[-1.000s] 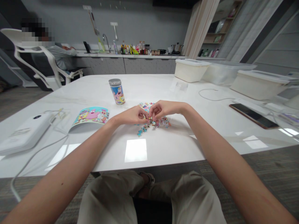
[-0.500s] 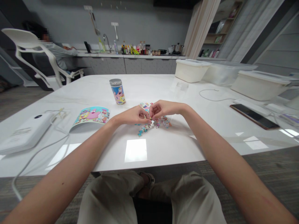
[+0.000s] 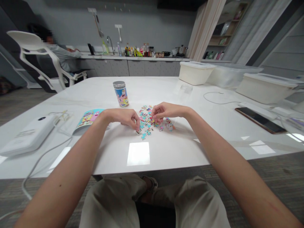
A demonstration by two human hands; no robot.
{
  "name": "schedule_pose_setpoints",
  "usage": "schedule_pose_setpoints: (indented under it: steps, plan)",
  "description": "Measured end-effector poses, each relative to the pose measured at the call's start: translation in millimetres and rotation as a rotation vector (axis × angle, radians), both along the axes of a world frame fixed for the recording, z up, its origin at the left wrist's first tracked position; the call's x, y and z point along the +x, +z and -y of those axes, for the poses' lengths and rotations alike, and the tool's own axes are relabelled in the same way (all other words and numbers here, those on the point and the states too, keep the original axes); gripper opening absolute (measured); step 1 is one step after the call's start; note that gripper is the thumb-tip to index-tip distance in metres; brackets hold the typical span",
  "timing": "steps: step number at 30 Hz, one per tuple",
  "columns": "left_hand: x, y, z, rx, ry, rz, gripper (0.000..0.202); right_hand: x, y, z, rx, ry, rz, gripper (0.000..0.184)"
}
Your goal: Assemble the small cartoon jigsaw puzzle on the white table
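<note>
Puzzle pieces (image 3: 148, 117): loose heap on the white table (image 3: 166, 148), mid-table, between the two hands.
Left hand (image 3: 125, 117): at the heap's near-left edge, fingertips pinched on a single piece (image 3: 138, 131) against the tabletop.
Right hand (image 3: 163, 111): on the heap's right side, fingers curled together over the pieces; what they pinch cannot be told.
Tin (image 3: 121, 93): upright, lidded, far-left of the heap.
Picture sheet (image 3: 89, 117): left, partly behind the left forearm.
Phone (image 3: 260, 119): well apart, right.

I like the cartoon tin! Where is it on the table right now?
The tin stands upright on the white table, just beyond the left hand, left of the puzzle pieces and behind the cartoon picture sheet.
</note>
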State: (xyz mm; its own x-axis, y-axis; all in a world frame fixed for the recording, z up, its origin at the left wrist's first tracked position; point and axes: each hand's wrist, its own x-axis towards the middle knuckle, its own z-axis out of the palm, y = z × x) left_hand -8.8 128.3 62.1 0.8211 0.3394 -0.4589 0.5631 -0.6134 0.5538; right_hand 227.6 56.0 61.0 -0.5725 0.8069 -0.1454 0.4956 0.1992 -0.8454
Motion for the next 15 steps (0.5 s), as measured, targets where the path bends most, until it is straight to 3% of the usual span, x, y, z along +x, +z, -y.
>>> schedule_pose_setpoints:
  steps: [4,8,12,15]
  plan:
    - [-2.4,-1.8,-0.1,-0.043,-0.003,-0.032,0.023,1.5,-1.8,-1.5,-0.001,0.004,0.030,0.025]
    - [1.4,0.8,1.8,0.061,-0.001,0.030,0.028,1.8,-0.9,-0.8,-0.019,-0.003,0.067,0.028]
    - [4.0,2.4,2.4,0.095,-0.093,0.012,0.039,1.0,2.5,1.5,-0.013,-0.015,0.086,0.030]
    - [3.3,0.9,1.7,0.043,-0.119,0.000,0.032,0.7,2.5,2.1,-0.028,-0.023,0.097,0.029]
